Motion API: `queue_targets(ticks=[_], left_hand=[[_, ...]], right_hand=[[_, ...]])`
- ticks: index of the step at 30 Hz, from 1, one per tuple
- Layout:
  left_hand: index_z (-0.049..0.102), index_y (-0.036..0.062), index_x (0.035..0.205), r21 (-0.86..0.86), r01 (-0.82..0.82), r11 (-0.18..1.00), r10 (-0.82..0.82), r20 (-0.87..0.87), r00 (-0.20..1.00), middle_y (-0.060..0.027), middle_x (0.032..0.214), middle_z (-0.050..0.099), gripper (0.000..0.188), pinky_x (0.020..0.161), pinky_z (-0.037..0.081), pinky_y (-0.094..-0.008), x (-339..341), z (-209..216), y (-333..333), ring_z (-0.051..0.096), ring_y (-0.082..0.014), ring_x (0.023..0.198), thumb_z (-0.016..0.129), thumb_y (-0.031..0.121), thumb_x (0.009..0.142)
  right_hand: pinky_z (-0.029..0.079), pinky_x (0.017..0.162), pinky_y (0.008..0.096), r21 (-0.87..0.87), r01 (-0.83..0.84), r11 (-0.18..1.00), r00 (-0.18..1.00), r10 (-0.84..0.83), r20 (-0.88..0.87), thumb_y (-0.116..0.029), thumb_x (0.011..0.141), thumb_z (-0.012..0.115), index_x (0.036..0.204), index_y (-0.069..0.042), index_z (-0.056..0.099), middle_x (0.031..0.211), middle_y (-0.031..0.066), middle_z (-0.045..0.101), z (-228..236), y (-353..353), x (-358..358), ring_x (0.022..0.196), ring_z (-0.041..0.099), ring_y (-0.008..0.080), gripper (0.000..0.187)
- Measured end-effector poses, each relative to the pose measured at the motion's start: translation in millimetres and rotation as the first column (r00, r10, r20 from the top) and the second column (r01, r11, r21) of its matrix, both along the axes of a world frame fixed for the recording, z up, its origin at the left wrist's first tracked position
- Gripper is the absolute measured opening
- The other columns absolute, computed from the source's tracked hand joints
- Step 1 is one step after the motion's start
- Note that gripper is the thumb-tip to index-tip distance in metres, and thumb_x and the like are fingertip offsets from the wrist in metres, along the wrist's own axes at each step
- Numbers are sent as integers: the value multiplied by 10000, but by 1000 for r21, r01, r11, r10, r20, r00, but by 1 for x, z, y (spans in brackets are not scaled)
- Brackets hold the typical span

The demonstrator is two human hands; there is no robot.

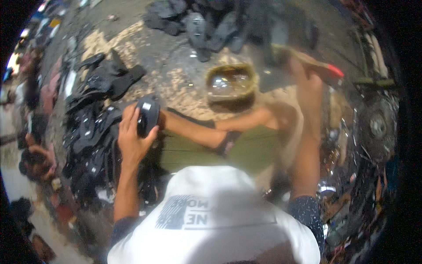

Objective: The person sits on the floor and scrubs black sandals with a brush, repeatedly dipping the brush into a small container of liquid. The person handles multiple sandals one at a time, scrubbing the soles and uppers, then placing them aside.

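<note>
My left hand [131,133] grips a dark, rounded shoe sole [150,115] with a pale patch on it, thumb along the lower edge and fingers at its left side. It is held right by my crossed bare legs [189,128]. Farther right, my right hand [303,66] is smeared by motion. A long, slim, brush-like tool [323,68] with a red end lies in its grasp. Between my hands, beyond my legs, stands a container [253,83] with a crusted yellowish rim and a shiny liquid inside.
Several black sole pieces [195,28] lie in a heap at the far side. Another dark pile [94,132] spreads left of my left hand. Pale stains [160,83] mark the ground. A round, dark machine part [377,125] stands at the right rim.
</note>
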State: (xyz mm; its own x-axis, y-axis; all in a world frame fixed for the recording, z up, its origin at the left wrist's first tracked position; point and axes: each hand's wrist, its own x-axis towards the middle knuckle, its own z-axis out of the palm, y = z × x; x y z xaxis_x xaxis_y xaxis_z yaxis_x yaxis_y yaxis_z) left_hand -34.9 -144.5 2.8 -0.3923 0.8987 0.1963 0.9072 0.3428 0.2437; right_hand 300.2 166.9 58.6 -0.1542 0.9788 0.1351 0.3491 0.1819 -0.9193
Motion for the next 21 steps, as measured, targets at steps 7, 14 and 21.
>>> queue_targets(ticks=[7,14,21], left_hand=[[580,22,1258,250,-469,847,-448,810,-379,-123,1098,676,525,885,535,-358,27,-2,59,663,-239,977,552,417,914],[448,181,719,187,-700,690,-537,779,-322,52,715,496,285,745,509,-300,108,54,88,537,-101,713,543,339,936],[627,123,968,315,-632,708,-591,754,-287,-46,1024,670,309,948,505,-390,81,21,92,640,-218,1016,503,406,941]], right_hand=[[495,828,298,-114,-471,875,781,354,-514,-219,916,701,1039,-24,691,963,42,689,-12,-96,-130,903,614,131,231],[501,834,376,290,-410,865,815,490,-309,-121,898,668,1128,-64,661,1042,137,658,-26,-95,-165,961,630,292,238],[508,847,381,342,-565,750,741,644,-189,-156,898,667,1112,-62,655,1030,140,673,-22,-115,-138,936,655,315,235]])
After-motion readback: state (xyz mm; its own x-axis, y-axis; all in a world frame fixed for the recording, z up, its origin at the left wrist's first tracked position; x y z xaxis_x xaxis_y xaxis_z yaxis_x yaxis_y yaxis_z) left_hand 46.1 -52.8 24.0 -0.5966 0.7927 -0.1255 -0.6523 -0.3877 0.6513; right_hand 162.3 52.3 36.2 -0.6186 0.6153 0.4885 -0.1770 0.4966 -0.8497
